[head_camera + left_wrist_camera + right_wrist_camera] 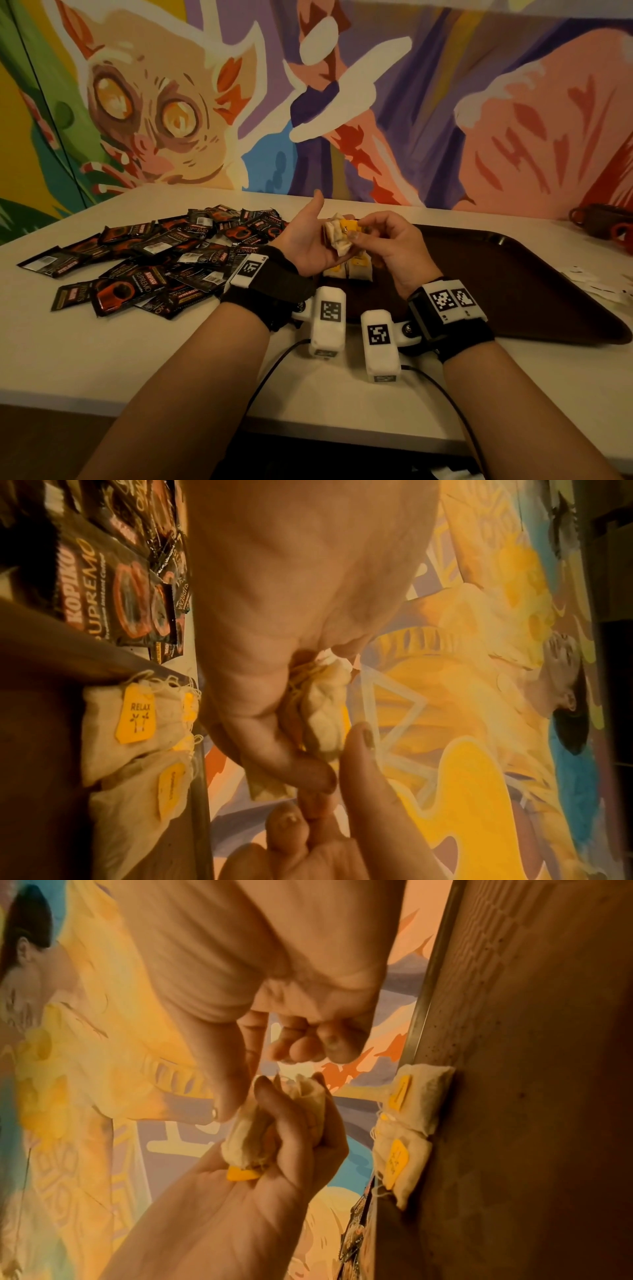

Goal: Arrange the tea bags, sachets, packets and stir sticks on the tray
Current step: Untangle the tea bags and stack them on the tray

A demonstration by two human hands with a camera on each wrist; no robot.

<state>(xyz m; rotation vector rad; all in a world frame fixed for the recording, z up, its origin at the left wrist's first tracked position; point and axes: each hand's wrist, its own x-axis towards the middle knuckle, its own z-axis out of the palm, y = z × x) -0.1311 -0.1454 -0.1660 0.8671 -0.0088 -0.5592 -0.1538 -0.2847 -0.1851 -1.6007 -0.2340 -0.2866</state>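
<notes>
Both hands up over the near-left edge of the dark brown plastic tray [513,274], which sits on the white table [137,359].

Left hand [308,240]: palm up, fingers curled round a crumpled white cloth tea bag with a yellow tag [339,233]. The bag sits in the palm, off the tray.

Right hand [394,246]: thumb and forefinger pinched at the top of that same bag, near the yellow tag. The other fingers [301,1047] are curled in, holding nothing. Right wrist view shows the tag [241,1174] poking out at the base of the left palm.

On the tray, directly under the hands: a small stack of white tea bags with yellow tags [137,723], near the tray's left rim. One tag reads "RELAX". How many there are I cannot tell exactly; at least two.

Left of the tray, on the table: a loose heap of black-and-red coffee sachets [154,260], marked "SUPREMO", overlapping each other, none on the tray.

Far right: some white paper packets [596,281] at the tray's right edge; too blurred to say more.
</notes>
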